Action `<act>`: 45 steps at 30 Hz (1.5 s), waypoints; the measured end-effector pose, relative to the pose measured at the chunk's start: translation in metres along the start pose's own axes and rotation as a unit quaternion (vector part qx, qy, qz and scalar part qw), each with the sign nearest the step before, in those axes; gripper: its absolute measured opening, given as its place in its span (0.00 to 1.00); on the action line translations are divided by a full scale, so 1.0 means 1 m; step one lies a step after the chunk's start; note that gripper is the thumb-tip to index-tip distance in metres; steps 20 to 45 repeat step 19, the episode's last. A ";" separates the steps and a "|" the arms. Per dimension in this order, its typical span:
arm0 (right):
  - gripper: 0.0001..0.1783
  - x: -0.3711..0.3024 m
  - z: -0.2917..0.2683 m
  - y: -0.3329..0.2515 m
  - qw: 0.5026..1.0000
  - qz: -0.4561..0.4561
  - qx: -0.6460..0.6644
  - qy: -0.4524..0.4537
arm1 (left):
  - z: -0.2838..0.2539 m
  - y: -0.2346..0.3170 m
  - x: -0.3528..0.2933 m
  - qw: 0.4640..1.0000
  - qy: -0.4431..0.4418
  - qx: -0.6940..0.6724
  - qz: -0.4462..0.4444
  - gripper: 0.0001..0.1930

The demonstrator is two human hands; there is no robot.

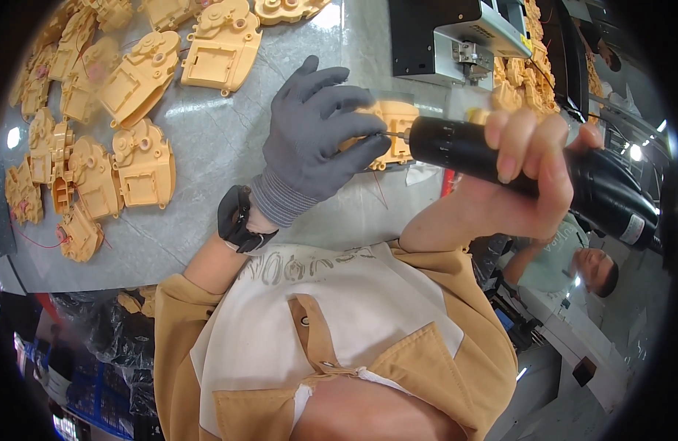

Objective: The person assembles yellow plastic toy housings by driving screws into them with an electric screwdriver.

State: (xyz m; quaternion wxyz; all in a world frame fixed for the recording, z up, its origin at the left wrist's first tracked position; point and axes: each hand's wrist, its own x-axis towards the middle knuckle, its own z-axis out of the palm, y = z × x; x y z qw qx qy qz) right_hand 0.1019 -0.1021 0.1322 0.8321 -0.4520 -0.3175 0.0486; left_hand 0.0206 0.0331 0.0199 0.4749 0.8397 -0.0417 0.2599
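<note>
My right hand (533, 158), bare, is wrapped round a black electric screwdriver (456, 147), which is tilted nearly level and points left. Its thin metal bit reaches the fingertips of my left hand (317, 125), which wears a grey knit glove. There the thumb and forefinger pinch together at the bit's tip; whether a screw is between them is too small to tell. Right behind those fingers, a yellow plastic housing (397, 121) sits on the table, partly covered by the glove and the screwdriver.
Several yellow housings (144, 163) with thin red wires lie across the left of the grey table (206, 147). A black and silver machine (456, 40) stands at the far right, with more yellow parts (511, 81) beside it. Another person (567, 264) is at the right.
</note>
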 end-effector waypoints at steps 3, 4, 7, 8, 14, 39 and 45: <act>0.29 -0.001 0.000 -0.002 1.000 0.003 -0.001 -0.002 | 0.002 0.000 -0.003 1.000 0.007 -0.004 0.001 0.12; 0.29 -0.002 0.000 -0.003 1.000 0.007 -0.012 -0.005 | 0.002 0.001 -0.003 1.000 0.012 0.002 0.006 0.11; 0.28 -0.002 -0.001 -0.004 1.000 0.008 -0.013 -0.007 | 0.000 0.003 0.001 1.000 0.014 0.018 0.021 0.11; 0.28 -0.003 -0.002 -0.004 1.000 0.005 -0.003 -0.007 | 0.000 0.004 0.002 0.999 0.012 0.027 0.030 0.11; 0.26 -0.002 -0.002 -0.006 1.000 -0.008 -0.002 0.003 | -0.002 0.005 0.004 0.998 0.010 0.039 0.046 0.11; 0.27 -0.001 -0.003 -0.006 0.999 -0.011 -0.036 -0.011 | 0.001 0.003 0.002 0.996 0.027 0.062 0.056 0.08; 0.27 -0.001 -0.003 -0.006 0.999 -0.011 -0.036 -0.011 | 0.001 0.003 0.002 0.996 0.027 0.062 0.056 0.08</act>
